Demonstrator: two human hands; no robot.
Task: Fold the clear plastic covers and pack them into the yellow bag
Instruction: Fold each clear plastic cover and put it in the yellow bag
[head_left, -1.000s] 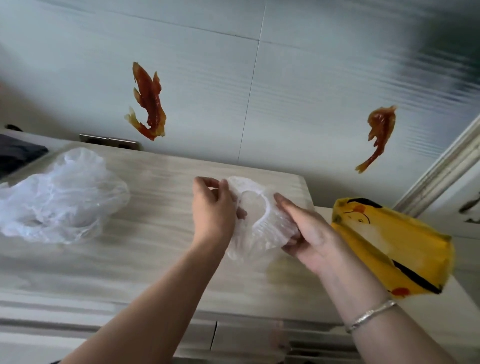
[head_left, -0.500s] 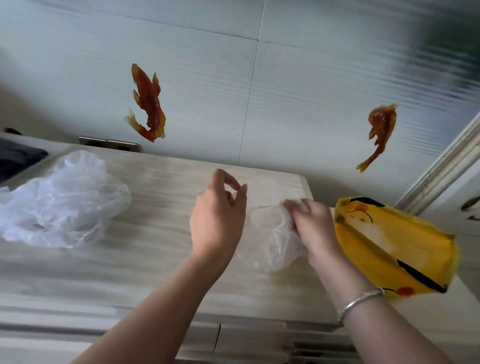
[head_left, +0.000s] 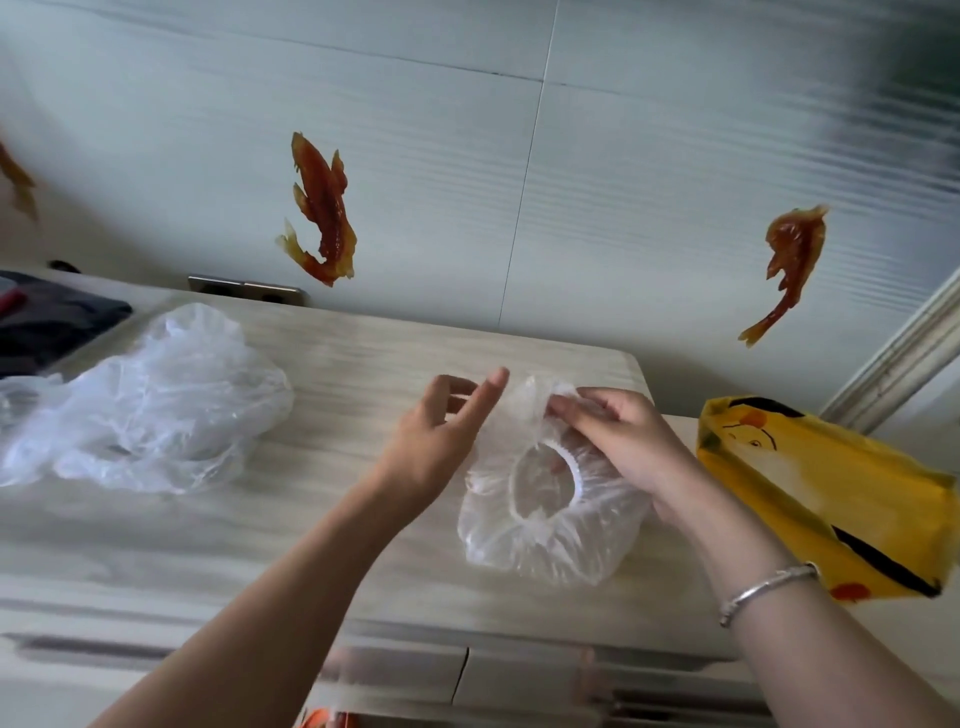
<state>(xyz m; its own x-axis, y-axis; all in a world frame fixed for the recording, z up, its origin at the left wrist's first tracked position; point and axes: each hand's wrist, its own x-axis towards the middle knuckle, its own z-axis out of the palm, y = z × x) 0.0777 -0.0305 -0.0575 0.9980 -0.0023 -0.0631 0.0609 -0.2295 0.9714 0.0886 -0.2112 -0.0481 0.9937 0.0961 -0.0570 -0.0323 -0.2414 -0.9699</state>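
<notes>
Hands (head_left: 530, 441) between plastic heap (head_left: 145, 400) and yellow bag (head_left: 831, 493)

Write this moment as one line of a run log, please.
stage: folding | right hand: pinches clear cover | left hand: open beside it | pile of covers: waiting | yellow bag: right, unpacked

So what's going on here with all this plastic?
A person is folding a clear, elastic-rimmed plastic cover on a pale wood-grain tabletop. The right hand pinches the cover's far edge, while the left hand hovers beside it with fingers relaxed. A heap of more clear plastic covers waits on the left, and the yellow printed plastic bag lies on the right; whether anything is in it can't be seen.
</notes>
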